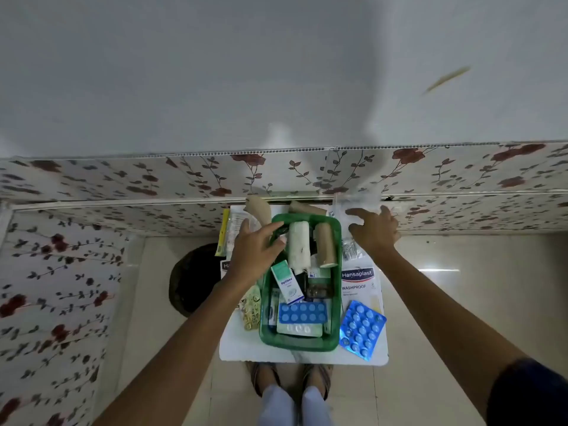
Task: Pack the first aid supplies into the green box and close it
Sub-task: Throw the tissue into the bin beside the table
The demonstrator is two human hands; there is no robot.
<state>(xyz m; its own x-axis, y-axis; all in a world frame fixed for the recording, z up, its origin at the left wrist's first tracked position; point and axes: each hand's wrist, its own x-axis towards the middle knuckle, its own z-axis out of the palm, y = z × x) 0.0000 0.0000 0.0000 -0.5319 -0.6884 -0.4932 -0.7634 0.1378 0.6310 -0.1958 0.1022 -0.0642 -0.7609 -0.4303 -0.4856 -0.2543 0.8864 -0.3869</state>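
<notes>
The green box (336, 305) stands open on a small white table (233, 348). Inside it lie a white bandage roll (298, 245), a tan roll (325, 245), a small Optibex carton (287, 282) and a blue blister pack (302, 312). My left hand (253, 250) hovers over the box's far left corner, fingers spread, holding nothing. My right hand (373, 229) reaches past the box's far right corner with fingers apart over clear plastic packets (353, 207). A Hansaplast pack (359, 282) and another blue blister pack (362, 329) lie to the right of the box.
Two tan bandage rolls (256, 209) lie behind the box near a flower-patterned wall (123, 179). A yellow-edged packet (226, 232) and gold capsule strips (252, 309) sit left of the box. Foil tablet strips (350, 250) lie on the right. A dark round object (187, 281) sits on the floor left.
</notes>
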